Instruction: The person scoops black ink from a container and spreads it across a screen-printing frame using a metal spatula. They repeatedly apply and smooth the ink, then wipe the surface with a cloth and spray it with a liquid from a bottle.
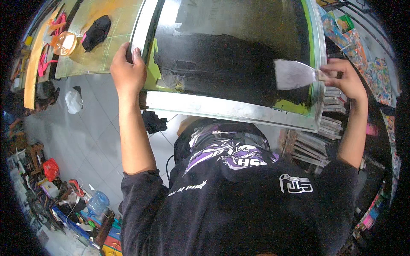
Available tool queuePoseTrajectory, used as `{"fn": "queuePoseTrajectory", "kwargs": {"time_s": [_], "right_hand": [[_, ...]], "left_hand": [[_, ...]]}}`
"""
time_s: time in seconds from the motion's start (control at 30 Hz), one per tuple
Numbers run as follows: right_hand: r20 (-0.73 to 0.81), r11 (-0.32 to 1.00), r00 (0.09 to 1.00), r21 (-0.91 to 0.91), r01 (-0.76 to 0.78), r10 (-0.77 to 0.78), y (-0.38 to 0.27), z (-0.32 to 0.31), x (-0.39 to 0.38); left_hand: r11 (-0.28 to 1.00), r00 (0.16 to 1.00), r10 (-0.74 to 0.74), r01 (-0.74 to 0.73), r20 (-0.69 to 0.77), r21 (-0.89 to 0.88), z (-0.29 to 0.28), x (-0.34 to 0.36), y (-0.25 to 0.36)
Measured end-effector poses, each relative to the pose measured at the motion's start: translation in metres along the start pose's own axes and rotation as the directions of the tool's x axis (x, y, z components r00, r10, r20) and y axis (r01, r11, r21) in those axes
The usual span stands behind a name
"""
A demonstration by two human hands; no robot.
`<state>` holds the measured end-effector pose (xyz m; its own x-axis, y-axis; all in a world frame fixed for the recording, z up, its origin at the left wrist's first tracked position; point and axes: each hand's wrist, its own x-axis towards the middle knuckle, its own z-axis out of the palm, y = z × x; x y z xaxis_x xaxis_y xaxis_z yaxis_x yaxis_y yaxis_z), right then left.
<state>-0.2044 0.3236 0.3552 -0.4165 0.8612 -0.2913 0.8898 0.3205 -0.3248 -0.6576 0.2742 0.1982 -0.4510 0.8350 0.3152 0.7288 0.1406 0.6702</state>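
A screen-printing frame (pixel 213 104) with pale metal bars fills the top centre. Dark ink (pixel 222 64) covers much of its mesh, with a dull grey patch higher up and yellow-green strips along the sides. My left hand (pixel 130 70) is closed on the frame's left bar, thumb over the top. At the right side, my right hand (pixel 345 80) grips the handle of a wide putty knife (pixel 292 74), whose pale blade lies over the inked mesh near the right edge. Whether the blade touches the mesh I cannot tell.
At left are a stained board (pixel 89 59), black cloth (pixel 96 33), an orange jar (pixel 65 43) and a wooden strip (pixel 29 98). Stacked frames (pixel 311 149) stand right, below my screen. A water jug (pixel 97 202) and clutter sit on the tiled floor (pixel 89 136) at lower left.
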Motion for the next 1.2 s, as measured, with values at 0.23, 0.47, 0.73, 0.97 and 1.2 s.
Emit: {"fn": "queuePoseTrajectory", "kwargs": {"time_s": [0.23, 0.47, 0.73, 0.97, 1.2], "right_hand": [[0.008, 0.997, 1.000, 0.071, -0.017, 0.016, 0.002, 0.039, 0.002], [-0.048, 0.979, 0.984, 0.107, 0.174, -0.170, -0.040, 0.077, 0.023], [-0.137, 0.952, 0.948, 0.066, 0.298, -0.287, -0.088, 0.105, 0.044], [-0.216, 0.945, 0.920, -0.065, 0.322, -0.328, -0.134, 0.122, 0.054], [-0.306, 0.942, 0.929, 0.194, 0.275, -0.208, -0.126, 0.126, 0.071]], "left_hand": [[1.000, 1.000, 0.002, -0.002, -0.023, -0.016, 0.002, 0.000, -0.007], [0.998, 0.998, 0.033, -0.031, -0.044, 0.059, 0.001, 0.002, -0.002], [0.999, 0.998, 0.038, -0.037, -0.050, 0.022, 0.001, 0.001, -0.001], [0.998, 0.997, 0.061, -0.060, -0.053, 0.019, 0.003, 0.002, -0.009], [1.000, 0.999, 0.009, -0.009, -0.031, 0.001, 0.004, 0.004, -0.004]]}}
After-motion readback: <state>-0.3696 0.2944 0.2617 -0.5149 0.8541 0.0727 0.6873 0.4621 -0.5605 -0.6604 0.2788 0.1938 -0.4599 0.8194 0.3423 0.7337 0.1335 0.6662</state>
